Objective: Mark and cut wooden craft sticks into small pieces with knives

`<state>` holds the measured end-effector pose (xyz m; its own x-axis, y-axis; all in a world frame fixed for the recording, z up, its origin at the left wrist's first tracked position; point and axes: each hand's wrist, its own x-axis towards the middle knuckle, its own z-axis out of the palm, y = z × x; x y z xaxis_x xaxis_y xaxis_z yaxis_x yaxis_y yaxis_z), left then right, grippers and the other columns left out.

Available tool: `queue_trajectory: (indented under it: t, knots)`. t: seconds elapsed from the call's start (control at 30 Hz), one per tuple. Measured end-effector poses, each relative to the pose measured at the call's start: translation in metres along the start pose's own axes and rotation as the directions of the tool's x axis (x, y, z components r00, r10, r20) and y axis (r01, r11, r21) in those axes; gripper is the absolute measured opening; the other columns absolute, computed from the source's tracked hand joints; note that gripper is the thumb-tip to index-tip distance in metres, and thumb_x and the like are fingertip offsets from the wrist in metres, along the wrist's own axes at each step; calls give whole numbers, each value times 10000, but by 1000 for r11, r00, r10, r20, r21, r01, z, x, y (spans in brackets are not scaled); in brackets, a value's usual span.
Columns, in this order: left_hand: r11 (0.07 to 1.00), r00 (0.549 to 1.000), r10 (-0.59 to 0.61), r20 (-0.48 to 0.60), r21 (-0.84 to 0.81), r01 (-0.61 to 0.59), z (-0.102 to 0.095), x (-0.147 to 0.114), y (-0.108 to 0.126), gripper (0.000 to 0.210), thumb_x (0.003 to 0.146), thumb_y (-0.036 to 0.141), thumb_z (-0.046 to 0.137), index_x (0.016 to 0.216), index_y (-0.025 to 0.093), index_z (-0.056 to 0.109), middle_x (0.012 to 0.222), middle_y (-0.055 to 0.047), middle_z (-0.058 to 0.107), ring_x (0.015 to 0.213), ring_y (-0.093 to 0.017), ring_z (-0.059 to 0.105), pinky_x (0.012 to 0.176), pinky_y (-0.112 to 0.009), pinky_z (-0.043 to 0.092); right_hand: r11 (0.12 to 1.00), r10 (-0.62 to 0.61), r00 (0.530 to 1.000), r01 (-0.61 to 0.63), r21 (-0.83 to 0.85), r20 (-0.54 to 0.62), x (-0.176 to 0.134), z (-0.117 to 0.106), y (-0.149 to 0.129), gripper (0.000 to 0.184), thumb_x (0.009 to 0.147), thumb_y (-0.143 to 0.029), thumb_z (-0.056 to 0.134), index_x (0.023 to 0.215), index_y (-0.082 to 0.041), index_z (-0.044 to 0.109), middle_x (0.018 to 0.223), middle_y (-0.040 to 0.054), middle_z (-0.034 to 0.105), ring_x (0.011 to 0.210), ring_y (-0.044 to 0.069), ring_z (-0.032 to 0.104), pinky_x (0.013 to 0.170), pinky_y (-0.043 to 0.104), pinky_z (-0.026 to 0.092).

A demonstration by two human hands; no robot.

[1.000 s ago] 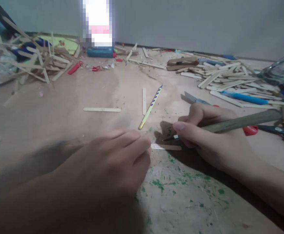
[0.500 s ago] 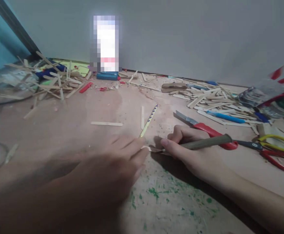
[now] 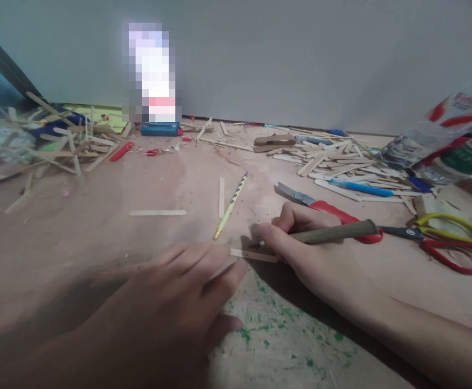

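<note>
A flat wooden craft stick (image 3: 254, 255) lies on the table between my hands. My left hand (image 3: 187, 286) has its fingers bent over the stick's left end, holding it against the tabletop; its thumb sits lower and apart. My right hand (image 3: 300, 237) is closed around a tool with a grey-brown round handle (image 3: 333, 232). The tool's thin tip is mostly hidden by my fingers, near the stick's right part. Just beyond lie a yellow patterned pencil (image 3: 231, 205), an upright-lying craft stick (image 3: 221, 197) and a crosswise one (image 3: 158, 213).
A red-handled knife (image 3: 333, 210) lies behind my right hand, beside scissors (image 3: 434, 232) with yellow and red handles. Craft sticks are heaped at back right (image 3: 345, 162) and back left (image 3: 69, 140). Plastic bottles (image 3: 454, 151) lie far right. A blurred bright screen (image 3: 154, 75) stands against the wall.
The view has shifted slightly, so the table items sit further left. My left hand has drawn back a little, uncovering the pencil's end and more of the craft stick. My right hand keeps its tool.
</note>
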<state>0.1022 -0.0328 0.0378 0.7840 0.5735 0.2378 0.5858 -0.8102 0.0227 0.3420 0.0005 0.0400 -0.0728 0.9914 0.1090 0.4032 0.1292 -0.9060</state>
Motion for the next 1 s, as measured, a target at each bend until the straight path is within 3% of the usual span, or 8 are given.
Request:
queue_trajectory:
  t: [0.13,0.23,0.57,0.8,1.0]
  knots:
    - [1000,999,25,35,-4,-25,1,-2,-2,602,1163,573,326,1563,167,520,1488,-138,662,1330,-309,650,1111,-472,532,1000,-5,1000,5,-5,1,1,0,-1,369,891,-351,687,609,-249,472,595,-22,602,566,140,527,530,296,391]
    - [999,996,24,81,-41,-20,0,-1,-1,654,1127,659,361,1550,200,556,1468,-146,669,1302,-328,649,1120,-510,514,1000,0,1000,0,-6,10,1,1,-1,351,888,-345,691,620,-245,487,615,-15,627,579,146,551,536,299,407]
    - [997,994,78,77,-14,-77,3,-4,-1,702,1115,696,341,1622,229,472,1467,-153,648,1376,-351,583,1214,-620,381,1000,0,1000,-1,10,25,1,-1,-2,367,873,-353,706,598,-241,491,600,-2,636,562,143,557,517,289,412]
    - [1000,990,-10,137,-22,13,2,8,8,774,965,795,606,1541,278,574,1402,-155,680,1314,-405,619,1168,-744,423,999,9,1000,-10,32,19,1,2,-3,367,881,-357,724,607,-235,512,609,1,654,559,141,570,511,276,430]
    - [1000,991,7,137,-9,-6,3,1,5,731,1024,745,562,1569,258,535,1496,-155,650,1433,-389,552,1226,-761,359,1000,0,1000,0,20,18,1,1,-4,384,881,-354,737,599,-232,506,591,-7,641,554,134,565,501,262,421]
